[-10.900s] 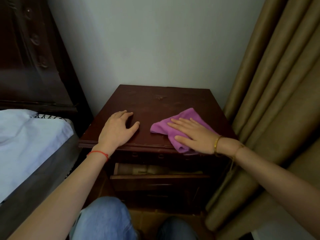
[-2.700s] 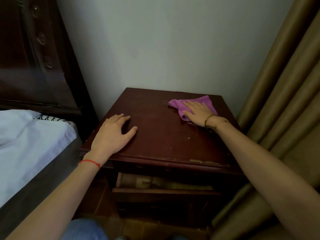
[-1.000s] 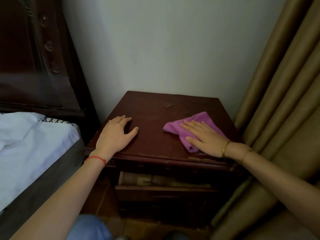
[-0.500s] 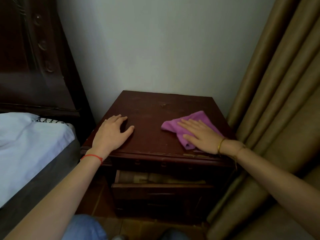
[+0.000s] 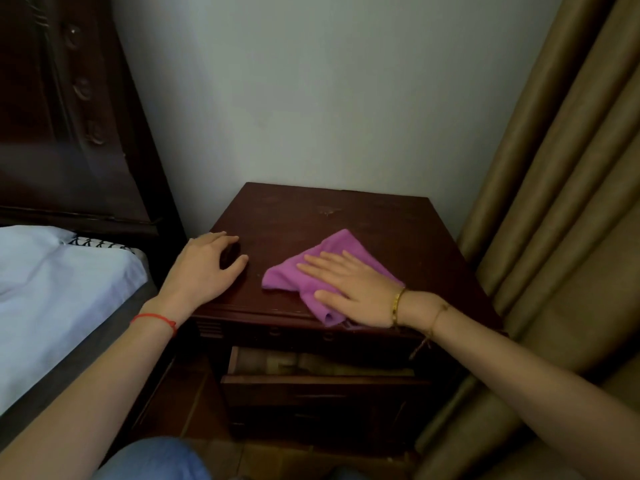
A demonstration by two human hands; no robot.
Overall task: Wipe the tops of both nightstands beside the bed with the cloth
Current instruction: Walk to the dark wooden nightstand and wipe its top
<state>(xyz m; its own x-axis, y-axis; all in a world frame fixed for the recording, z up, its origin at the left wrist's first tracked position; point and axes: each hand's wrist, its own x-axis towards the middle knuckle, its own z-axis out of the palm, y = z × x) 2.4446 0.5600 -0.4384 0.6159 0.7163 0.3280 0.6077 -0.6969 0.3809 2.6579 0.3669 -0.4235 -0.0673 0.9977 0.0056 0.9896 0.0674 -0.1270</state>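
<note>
A dark wooden nightstand stands against the wall between the bed and a curtain. A crumpled purple cloth lies on the front right of its top, one corner hanging over the front edge. My right hand presses flat on the cloth, fingers spread and pointing left. My left hand rests palm down on the front left corner of the top, holding nothing. Only this one nightstand is in view.
The bed with a white sheet lies to the left under a dark wooden headboard. Tan curtains hang close along the nightstand's right side. A drawer below the top is pulled partly open. My jeans-clad knee shows at the bottom.
My right hand has slid the cloth from the back right corner toward the front and then slightly left along the top. My left hand stayed on the front left corner.
</note>
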